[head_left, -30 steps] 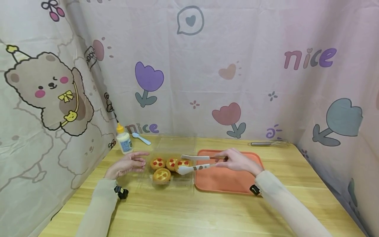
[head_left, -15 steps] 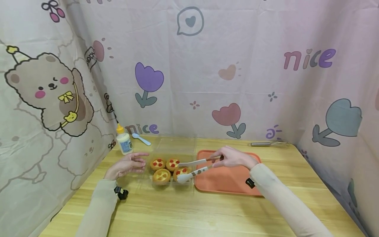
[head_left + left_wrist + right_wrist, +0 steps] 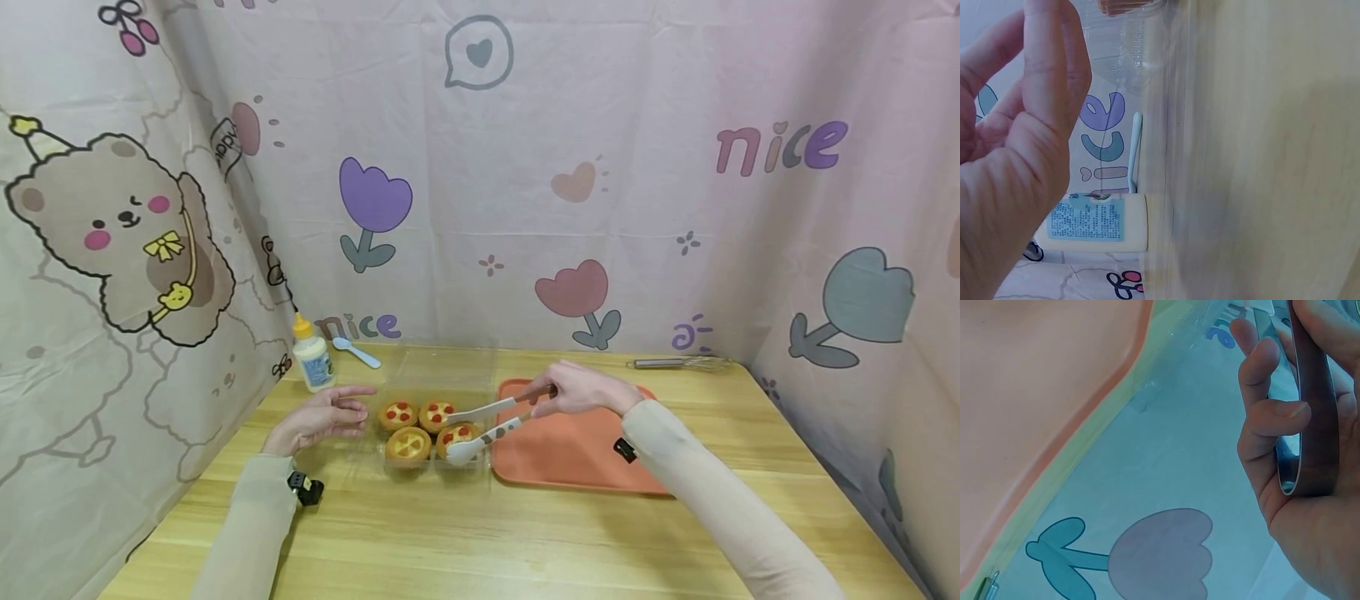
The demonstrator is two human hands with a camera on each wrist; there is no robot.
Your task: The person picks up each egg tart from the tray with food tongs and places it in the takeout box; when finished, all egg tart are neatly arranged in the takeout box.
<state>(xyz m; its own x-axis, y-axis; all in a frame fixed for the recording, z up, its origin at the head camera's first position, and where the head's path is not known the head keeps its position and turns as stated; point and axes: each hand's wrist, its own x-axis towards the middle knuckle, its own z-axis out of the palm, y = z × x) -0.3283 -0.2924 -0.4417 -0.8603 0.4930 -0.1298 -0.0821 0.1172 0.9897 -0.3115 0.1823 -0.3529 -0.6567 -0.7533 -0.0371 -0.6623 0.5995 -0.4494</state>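
My right hand grips the metal handle of a pair of tongs, its fingers curled round it in the right wrist view. The white tong tips reach left, on either side of a red-dotted egg tart at the front right of a clear plastic container. Two more red-dotted tarts sit behind and a yellow-topped tart lies front left, all in the container. Beside the container's left side, my left hand hovers with relaxed fingers, the index finger straighter than the rest; nothing shows in its grasp.
An orange tray lies right of the container, under my right hand. At the back left stand a white bottle with a yellow cap and a light blue spoon. A whisk lies along the back right edge, before the patterned curtain.
The tongs have brought the red-dotted tart from the back right of the container forward to its front right. My right hand has shifted left and slightly up; my left hand stays put.
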